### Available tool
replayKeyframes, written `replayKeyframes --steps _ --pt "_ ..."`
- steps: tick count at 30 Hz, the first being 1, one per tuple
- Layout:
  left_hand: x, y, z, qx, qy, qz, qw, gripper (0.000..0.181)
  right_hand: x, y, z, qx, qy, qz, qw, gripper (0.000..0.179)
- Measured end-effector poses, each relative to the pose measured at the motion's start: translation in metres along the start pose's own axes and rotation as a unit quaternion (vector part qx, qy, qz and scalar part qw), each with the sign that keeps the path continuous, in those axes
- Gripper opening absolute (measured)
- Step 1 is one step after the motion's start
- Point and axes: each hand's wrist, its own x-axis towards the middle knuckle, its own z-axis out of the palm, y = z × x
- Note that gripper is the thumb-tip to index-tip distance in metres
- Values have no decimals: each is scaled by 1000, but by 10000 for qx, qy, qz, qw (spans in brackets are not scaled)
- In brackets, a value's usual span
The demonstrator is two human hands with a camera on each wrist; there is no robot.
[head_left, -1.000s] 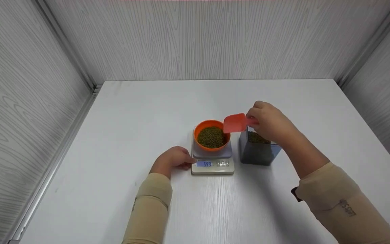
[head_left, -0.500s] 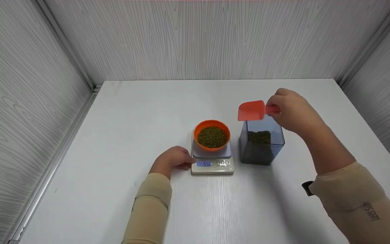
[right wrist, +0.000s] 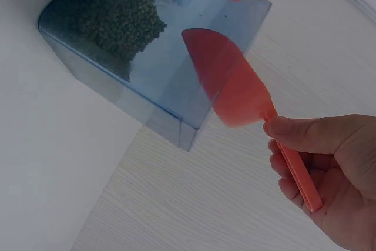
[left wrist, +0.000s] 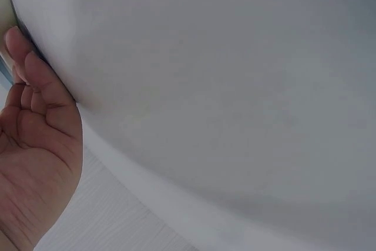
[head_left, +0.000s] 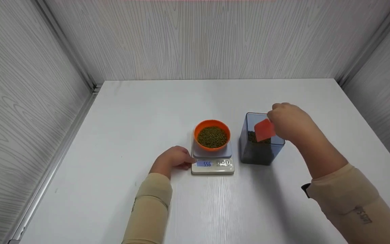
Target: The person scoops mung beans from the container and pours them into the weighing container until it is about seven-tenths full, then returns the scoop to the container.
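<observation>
In the head view my left hand [head_left: 174, 158] holds the left edge of a white kitchen scale [head_left: 229, 170] beside its lit display, which appears to read 556. An orange bowl [head_left: 197, 127] on the scale contains small green grains that look like mung beans [head_left: 212, 137]. My right hand [head_left: 293, 123] grips a red scoop [head_left: 264, 130] by its handle, the thumb lying along it in the right wrist view. The scoop's blade [right wrist: 223, 74] tips down into the mouth of a clear bluish square container [head_left: 257, 157] partly filled with the same grains [right wrist: 111, 22].
The scale and container stand side by side on a white table [head_left: 141, 112] with a narrow gap between them. Grey wood-grain panels [head_left: 195, 40] enclose the table at the back and both sides.
My right hand has carried the scoop from the bowl's rim up and right, then lowered it into the container. The display's number has dropped. My left hand stays in place.
</observation>
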Motion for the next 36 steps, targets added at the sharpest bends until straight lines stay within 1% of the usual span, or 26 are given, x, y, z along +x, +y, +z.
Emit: replayKeyframes --steps 4,7,12,18,22,25,28,31,36 --pt "1 -1 0 33 -29 58 10000 17 3 -5 12 -453 -24 -239 9987 20" --pt "1 0 0 109 -32 86 9999 17 4 -6 21 -643 10 -421 9970 16" --pt "0 1 -1 125 -31 39 9999 19 4 -9 33 -833 -52 -532 9951 15" --pt "1 -1 -1 61 -2 27 10000 20 5 -10 39 -907 -80 -637 9938 11" --pt "1 -1 -1 52 2 7 10000 19 8 -7 41 -622 -394 -578 9956 18" --pt "1 -1 -1 53 -21 20 10000 19 11 -2 43 -103 -690 -419 9967 14" --pt "2 -1 -2 43 -41 11 10000 20 13 5 46 448 -920 -242 9945 6" --pt "2 -2 -2 5 -50 -8 10000 21 12 11 50 841 -946 -180 9918 9" --pt "2 -2 -1 51 -54 -3 10000 20 11 16 55 1030 -714 -395 9913 8"
